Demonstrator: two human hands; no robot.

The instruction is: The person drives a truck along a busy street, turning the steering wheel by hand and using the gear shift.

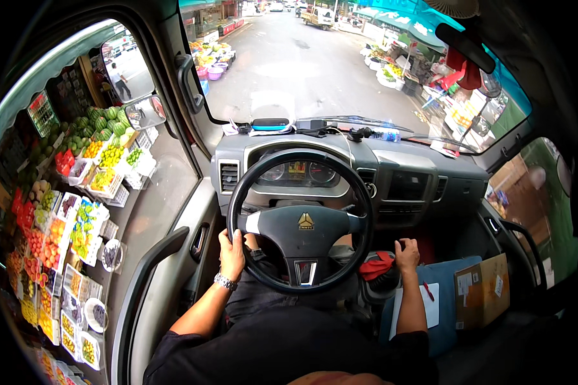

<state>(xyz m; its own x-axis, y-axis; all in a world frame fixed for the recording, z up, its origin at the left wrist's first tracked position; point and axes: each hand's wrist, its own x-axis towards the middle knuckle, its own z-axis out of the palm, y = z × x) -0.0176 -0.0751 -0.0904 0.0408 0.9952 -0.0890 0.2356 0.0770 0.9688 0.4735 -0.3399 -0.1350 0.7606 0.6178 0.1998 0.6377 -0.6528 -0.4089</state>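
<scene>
The black steering wheel point(305, 287) fills the middle of the view, with a gold emblem on its hub. My left hand point(232, 254) grips the lower left of its rim, thumb up along it, and a metal wristwatch point(225, 281) circles that wrist. To the right of the wheel, my right hand point(407, 255) is closed with curled fingers over the top of the gear lever, whose knob is hidden under it. Just left of this hand, a red cloth point(376, 265) lies around the lever's dark boot point(384, 282).
On the blue passenger seat point(438, 273) lie white paper point(430, 308), a red pen point(428, 291) and a cardboard box point(483, 292). A dark case point(270, 122) rests on the dashboard point(392, 154). Fruit stalls point(58, 237) line the left; ahead, a small truck point(318, 17) stands on the road.
</scene>
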